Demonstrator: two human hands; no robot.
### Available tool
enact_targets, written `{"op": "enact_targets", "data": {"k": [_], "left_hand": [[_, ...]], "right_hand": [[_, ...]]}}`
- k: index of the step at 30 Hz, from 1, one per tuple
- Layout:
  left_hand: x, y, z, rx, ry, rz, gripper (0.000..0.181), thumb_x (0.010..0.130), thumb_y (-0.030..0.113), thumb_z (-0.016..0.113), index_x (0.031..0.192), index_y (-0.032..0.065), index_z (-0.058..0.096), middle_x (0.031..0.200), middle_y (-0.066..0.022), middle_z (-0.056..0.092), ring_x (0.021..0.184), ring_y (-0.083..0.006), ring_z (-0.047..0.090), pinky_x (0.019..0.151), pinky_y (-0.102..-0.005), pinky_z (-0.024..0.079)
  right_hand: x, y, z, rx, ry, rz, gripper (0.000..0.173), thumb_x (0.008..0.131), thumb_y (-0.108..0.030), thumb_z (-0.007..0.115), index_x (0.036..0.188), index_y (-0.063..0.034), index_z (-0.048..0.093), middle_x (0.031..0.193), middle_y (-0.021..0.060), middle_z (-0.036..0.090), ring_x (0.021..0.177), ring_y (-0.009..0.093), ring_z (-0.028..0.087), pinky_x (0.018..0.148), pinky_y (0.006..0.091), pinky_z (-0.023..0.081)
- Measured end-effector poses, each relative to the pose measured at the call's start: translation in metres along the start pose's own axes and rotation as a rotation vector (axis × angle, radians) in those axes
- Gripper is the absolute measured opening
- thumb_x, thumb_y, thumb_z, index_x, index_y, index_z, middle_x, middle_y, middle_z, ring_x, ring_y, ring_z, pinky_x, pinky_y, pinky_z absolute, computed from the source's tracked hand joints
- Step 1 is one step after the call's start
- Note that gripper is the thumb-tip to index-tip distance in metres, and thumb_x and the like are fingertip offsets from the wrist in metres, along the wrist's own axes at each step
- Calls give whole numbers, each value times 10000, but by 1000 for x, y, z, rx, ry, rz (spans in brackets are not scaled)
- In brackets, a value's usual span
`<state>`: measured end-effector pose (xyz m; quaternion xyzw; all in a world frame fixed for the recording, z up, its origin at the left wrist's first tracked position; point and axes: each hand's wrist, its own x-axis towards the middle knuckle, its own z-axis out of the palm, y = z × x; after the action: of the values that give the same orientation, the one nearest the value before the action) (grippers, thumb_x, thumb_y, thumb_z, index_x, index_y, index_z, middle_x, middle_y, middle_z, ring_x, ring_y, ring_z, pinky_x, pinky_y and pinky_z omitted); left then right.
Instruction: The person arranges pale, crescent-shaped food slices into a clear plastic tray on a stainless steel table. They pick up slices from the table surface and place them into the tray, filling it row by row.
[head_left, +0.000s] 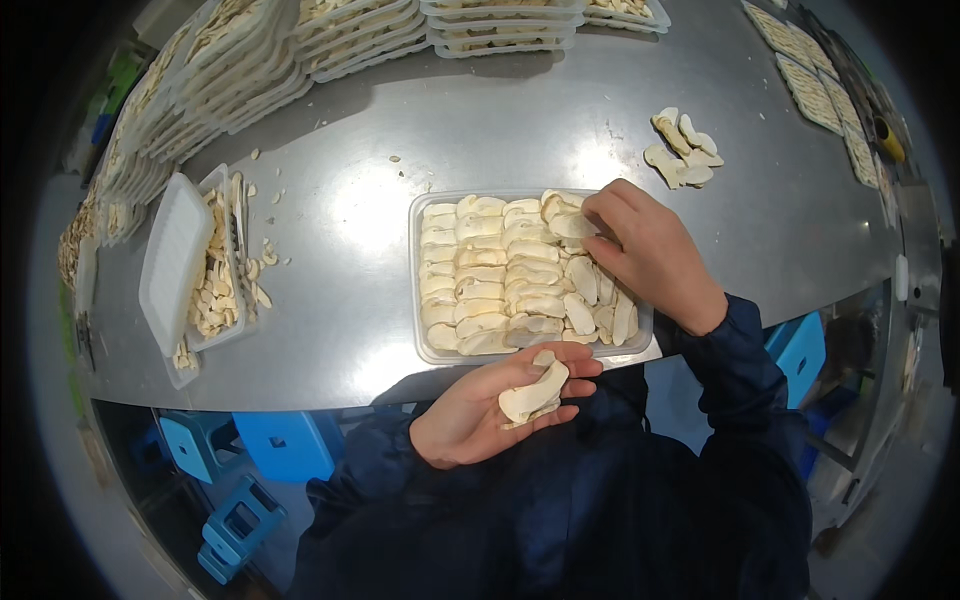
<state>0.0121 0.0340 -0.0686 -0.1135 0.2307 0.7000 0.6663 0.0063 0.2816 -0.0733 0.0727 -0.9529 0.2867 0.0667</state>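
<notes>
A shallow plastic tray (415, 277) lies on the steel table in front of me, filled with overlapping rows of pale dried mushroom slices (480, 289). Its right part is less evenly laid, with smaller slices at varied angles. My right hand (645, 251) is at the tray's upper right corner, its thumb and fingers pinching a mushroom slice (568, 223) over the others there. Palm up, my left hand (495, 409) holds a few slices (535, 394) just off the tray's near edge. A small loose pile of slices (684, 154) lies on the table beyond my right hand.
Stacked trays of slices (360, 45) line the far and left edges of the steel table (337, 150). At left, a white container (176, 262) leans on a tub of small pieces (214, 296); crumbs lie nearby. Packed slices (810, 90) stand far right. Blue stools (281, 446) are below.
</notes>
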Motion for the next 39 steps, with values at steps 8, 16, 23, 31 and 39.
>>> {"op": "enact_targets", "data": {"k": [8, 16, 23, 31, 39], "left_hand": [[1, 2, 1, -3, -20, -12, 525, 959, 245, 508, 1412, 12, 382, 1413, -160, 440, 1264, -231, 475, 1053, -364, 404], [1, 2, 0, 20, -3, -5, 535, 958, 261, 507, 1414, 8, 385, 1407, -175, 454, 1250, -242, 489, 1041, -366, 415], [6, -3, -1, 39, 2, -48, 510, 974, 242, 475, 1412, -3, 387, 1401, -174, 458, 1247, -245, 493, 1037, -367, 419], [-1, -2, 0, 31, 0, -7, 508, 975, 238, 471, 1414, -4, 385, 1396, -169, 469, 1246, -250, 498, 1031, -377, 426], [-8, 0, -8, 28, -37, 11, 535, 972, 237, 476, 1432, -7, 353, 1430, -178, 439, 1273, -260, 482, 1034, -390, 434]], "right_hand": [[-2, 0, 3, -20, 24, -11, 244, 758, -56, 681, 968, -22, 561, 914, 126, 542, 827, 321, 578, 700, 395, 490], [-36, 4, -42, -129, 56, 124, 160, 771, -86, 688, 923, -65, 644, 861, 85, 596, 784, 297, 613, 658, 370, 496], [-77, -18, -29, -76, -18, 196, 127, 746, -76, 698, 843, -60, 617, 784, 87, 567, 695, 288, 603, 586, 367, 483], [-88, -38, 3, -317, 201, 174, 275, 613, -126, 804, 710, -73, 552, 693, 80, 492, 647, 282, 541, 544, 370, 435], [-86, -45, 16, -457, 247, 181, 287, 631, -175, 793, 683, -72, 530, 668, 68, 474, 626, 266, 529, 532, 369, 415]]}}
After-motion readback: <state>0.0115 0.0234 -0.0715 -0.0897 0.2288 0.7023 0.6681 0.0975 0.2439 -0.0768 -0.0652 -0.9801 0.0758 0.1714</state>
